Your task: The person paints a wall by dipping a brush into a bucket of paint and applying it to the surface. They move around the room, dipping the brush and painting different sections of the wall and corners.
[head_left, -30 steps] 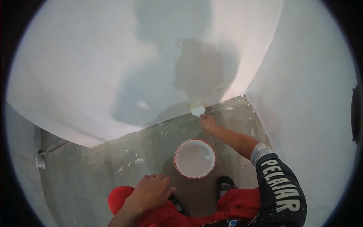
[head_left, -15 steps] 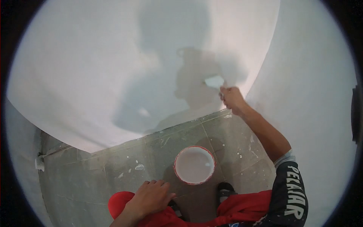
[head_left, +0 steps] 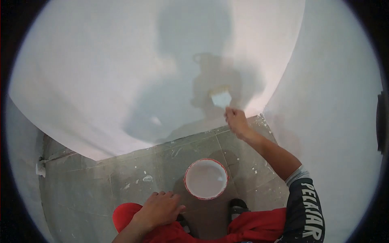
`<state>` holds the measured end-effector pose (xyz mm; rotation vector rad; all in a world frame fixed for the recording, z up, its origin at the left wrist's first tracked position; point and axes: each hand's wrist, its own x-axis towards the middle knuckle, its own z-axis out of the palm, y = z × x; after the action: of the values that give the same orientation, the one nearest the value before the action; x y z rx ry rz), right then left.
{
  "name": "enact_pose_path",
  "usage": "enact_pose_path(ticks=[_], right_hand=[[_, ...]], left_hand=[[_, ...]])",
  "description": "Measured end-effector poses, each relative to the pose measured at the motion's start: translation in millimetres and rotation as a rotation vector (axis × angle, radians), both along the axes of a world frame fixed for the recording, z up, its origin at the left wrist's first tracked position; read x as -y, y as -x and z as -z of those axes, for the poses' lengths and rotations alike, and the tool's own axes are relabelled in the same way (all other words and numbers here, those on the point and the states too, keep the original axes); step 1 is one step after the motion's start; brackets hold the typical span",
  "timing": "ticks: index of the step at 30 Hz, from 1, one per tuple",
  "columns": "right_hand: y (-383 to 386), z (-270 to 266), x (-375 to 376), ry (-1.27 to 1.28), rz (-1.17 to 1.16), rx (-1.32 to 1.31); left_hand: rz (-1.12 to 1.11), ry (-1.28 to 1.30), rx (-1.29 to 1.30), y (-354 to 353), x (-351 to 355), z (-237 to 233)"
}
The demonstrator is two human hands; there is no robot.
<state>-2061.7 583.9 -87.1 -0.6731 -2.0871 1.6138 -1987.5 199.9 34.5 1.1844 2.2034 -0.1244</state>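
Note:
A wide paintbrush (head_left: 221, 98) with pale bristles is at the white wall (head_left: 109, 81), its bristle end pointing up. My right hand (head_left: 237, 121) is closed around its handle, which the fingers mostly cover. On the floor between my feet stands a round bucket (head_left: 206, 179) with a red rim and pale paint inside. My left hand (head_left: 163, 207) lies over my red-trousered knee, holding nothing, its fingers loosely draped and apart.
Grey floor tiles (head_left: 133, 174) with white paint spatters run along the wall's foot. A second pale wall (head_left: 332, 121) rises close on my right. At the far left a small white object (head_left: 41, 169) sits by the wall. My shadow falls over the painting area.
My right hand and the paintbrush have moved left and slightly down across the wall. The brush has turned from pointing left to pointing up. My left hand stays on the knee.

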Motion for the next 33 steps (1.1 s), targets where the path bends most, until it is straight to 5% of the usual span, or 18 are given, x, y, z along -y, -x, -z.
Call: enact_pose_path(ticks=[6,8,10,12,17,20,22,25,27,30,33], right_hand=[[-20.0,5.1,-8.4,0.482,-0.046,0.363],[-22.5,-57.5,-5.4,0.415,-0.113,0.236],[-14.4,-127.3,-6.9,-0.39,-0.286,0.138],[-6.9,-201.6,3.5,0.389,-0.197,-0.085],[-16.7,-282.2,42.6,0.16,-0.117,-0.39],[1.4,-241.3,40.0,0.198,-0.097,-0.331],[15.1,-167.6,38.3,0.143,-0.06,-0.241],[-0.1,-111.1,36.2,0.435,-0.113,0.136],[-9.4,-82.5,26.0,0.388,-0.089,0.301],[-31.7,-88.4,29.3,0.361,-0.08,0.533],[-55.5,-108.1,51.6,-0.027,-0.283,0.479]], left_hand=[[0.011,-0.046,0.005,-5.7,2.6,-0.9],[0.008,-0.046,0.006,-6.7,3.4,-3.9],[0.007,-0.054,0.025,-9.2,1.7,-2.1],[0.001,-0.062,-0.001,-8.1,0.2,-0.4],[0.028,-0.175,-0.035,-7.4,1.5,10.8],[0.046,-0.206,-0.054,-5.2,4.7,15.1],[0.036,-0.186,-0.04,-4.1,7.9,13.6],[-0.007,-0.212,-0.041,-6.1,12.8,12.4],[0.005,-0.287,-0.038,-6.8,16.1,9.4],[0.046,-0.379,-0.038,-10.9,20.2,6.7],[0.102,-0.453,0.035,-11.1,23.4,1.3]])
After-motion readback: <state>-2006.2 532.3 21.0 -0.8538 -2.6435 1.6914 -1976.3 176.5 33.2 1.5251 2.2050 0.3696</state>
